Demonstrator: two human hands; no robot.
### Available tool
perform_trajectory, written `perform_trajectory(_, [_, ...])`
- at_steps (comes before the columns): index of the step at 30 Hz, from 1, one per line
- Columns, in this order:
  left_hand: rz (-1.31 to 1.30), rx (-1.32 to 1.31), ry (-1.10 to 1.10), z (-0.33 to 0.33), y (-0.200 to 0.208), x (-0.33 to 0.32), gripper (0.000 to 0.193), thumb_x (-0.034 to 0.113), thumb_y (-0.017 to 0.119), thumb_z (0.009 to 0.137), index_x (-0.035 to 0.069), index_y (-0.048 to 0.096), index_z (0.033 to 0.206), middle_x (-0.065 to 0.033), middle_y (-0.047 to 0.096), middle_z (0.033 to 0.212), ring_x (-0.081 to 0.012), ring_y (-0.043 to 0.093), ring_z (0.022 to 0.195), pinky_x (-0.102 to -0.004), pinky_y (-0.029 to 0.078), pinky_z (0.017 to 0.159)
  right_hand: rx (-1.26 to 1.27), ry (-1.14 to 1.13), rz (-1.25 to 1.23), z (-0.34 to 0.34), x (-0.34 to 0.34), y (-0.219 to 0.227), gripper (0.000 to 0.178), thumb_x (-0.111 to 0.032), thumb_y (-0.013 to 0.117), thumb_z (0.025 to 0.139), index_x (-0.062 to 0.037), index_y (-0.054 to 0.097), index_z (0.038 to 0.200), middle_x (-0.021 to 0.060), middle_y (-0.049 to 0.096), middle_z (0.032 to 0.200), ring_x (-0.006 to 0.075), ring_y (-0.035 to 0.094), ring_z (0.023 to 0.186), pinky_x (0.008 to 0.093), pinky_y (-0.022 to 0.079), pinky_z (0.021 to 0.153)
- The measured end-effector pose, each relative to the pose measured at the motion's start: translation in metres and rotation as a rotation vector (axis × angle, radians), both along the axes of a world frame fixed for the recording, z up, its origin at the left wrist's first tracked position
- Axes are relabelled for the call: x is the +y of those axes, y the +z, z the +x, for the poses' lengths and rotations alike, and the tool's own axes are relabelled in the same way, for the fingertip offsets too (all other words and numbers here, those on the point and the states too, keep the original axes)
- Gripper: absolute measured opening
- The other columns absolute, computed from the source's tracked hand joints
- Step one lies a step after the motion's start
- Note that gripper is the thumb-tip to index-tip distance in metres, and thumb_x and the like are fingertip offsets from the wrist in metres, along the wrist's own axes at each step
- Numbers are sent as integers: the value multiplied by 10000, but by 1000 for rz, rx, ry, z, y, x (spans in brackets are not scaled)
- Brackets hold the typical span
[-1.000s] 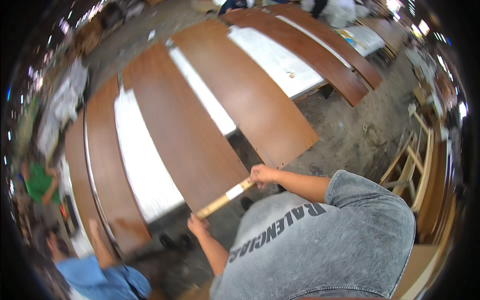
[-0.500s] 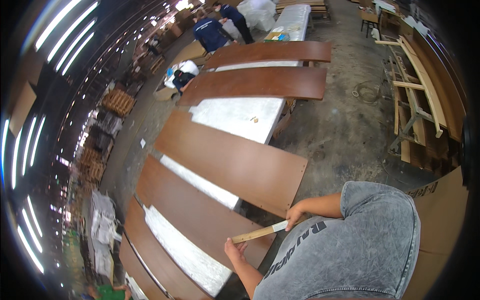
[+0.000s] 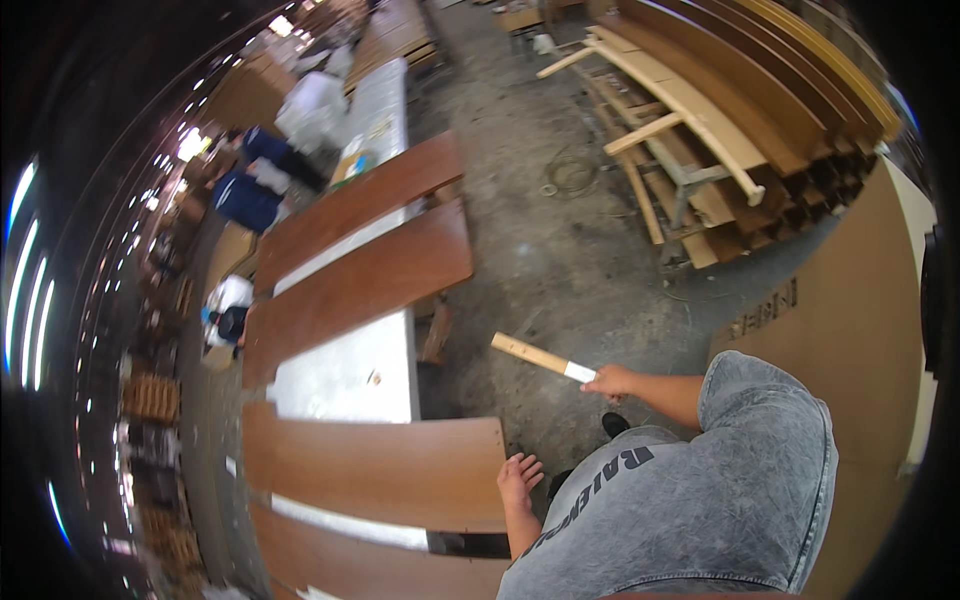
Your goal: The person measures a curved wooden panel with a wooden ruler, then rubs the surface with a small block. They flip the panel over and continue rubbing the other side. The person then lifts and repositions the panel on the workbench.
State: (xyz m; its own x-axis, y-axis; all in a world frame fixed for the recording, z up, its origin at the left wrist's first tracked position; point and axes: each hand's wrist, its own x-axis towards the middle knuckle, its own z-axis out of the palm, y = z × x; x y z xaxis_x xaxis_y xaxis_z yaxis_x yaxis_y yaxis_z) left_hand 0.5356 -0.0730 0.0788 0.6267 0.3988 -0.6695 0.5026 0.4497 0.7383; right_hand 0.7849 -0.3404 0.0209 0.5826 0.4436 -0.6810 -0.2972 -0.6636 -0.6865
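At four o'clock the right hand (image 3: 608, 382) holds a wooden strip (image 3: 535, 354); at six the left hand (image 3: 516, 482) is beside a brown panel (image 3: 385, 472).

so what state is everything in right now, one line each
Left grip: open, empty
Right grip: closed around one end of the wooden strip
Wooden strip: held, far end free
Brown panel beside the left grip: lying flat
White work surface: partly covered by brown panels
Coil: lying loosely on the floor
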Motion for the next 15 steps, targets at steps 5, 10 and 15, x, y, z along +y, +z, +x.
perform_trajectory(5, [19, 64, -233, 94, -14, 13, 415, 300, 444, 1084, -21, 505, 1339, -249, 670, 1226, -351, 707, 1045, -455, 603, 830, 27, -440, -93, 54, -84, -15, 556, -500, 763, 867, 18, 679, 1050, 72, 603, 647, 187, 602, 500, 335, 484, 453])
perform_trajectory(10, [61, 75, -317, 190, -38, 46, 396, 289, 454, 1076, -27, 531, 1303, -245, 677, 1205, -352, 709, 1020, -475, 596, 825, -59, -772, -204, 52, -127, -37, 538, -478, 775, 853, 23, 696, 1032, 90, 641, 687, 204, 616, 498, 381, 522, 484])
perform_trajectory(15, [32, 13, -379, 289, -60, 80, 382, 262, 468, 1067, -42, 547, 1284, -246, 691, 1163, -350, 722, 968, -467, 603, 776, 241, -836, -546, 25, -140, -70, 528, -479, 804, 814, 26, 731, 948, 113, 688, 703, 233, 675, 550, 377, 571, 546])
